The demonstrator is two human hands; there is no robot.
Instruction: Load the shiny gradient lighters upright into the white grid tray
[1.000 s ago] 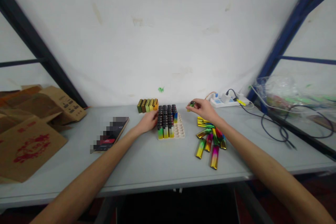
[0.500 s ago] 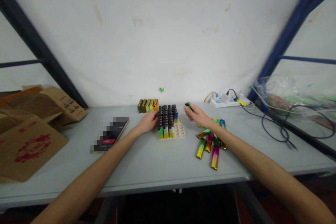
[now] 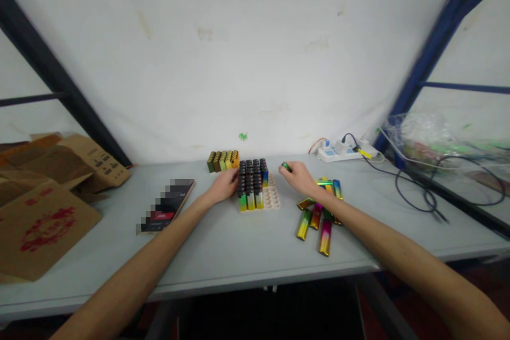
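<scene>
A pale tray (image 3: 273, 200) with round holes stands mid-table, its left part filled with several upright black-topped lighters (image 3: 251, 199) in green, white and yellow. My left hand (image 3: 225, 185) is curled against the left side of this tray, its fingertips partly hidden by the lighters. To the right of the tray and above the table, my right hand (image 3: 297, 176) is closed on a lighter (image 3: 286, 167), of which only a small green and dark end shows. Below my right forearm lies a loose pile of shiny gradient-coloured lighters (image 3: 325, 238), partly covered by the arm.
Behind the tray stands a block of yellow, green and brown lighters (image 3: 223, 161). A dark flat box (image 3: 175, 199) lies left, with cardboard boxes (image 3: 51, 228) beyond. At the right are a power strip (image 3: 346, 152), black cable (image 3: 428, 196) and clear plastic bag (image 3: 426, 135).
My right hand has turned slightly, so less of the lighter in it shows. The left hand stays by the tray. The whole view has shifted a little.
</scene>
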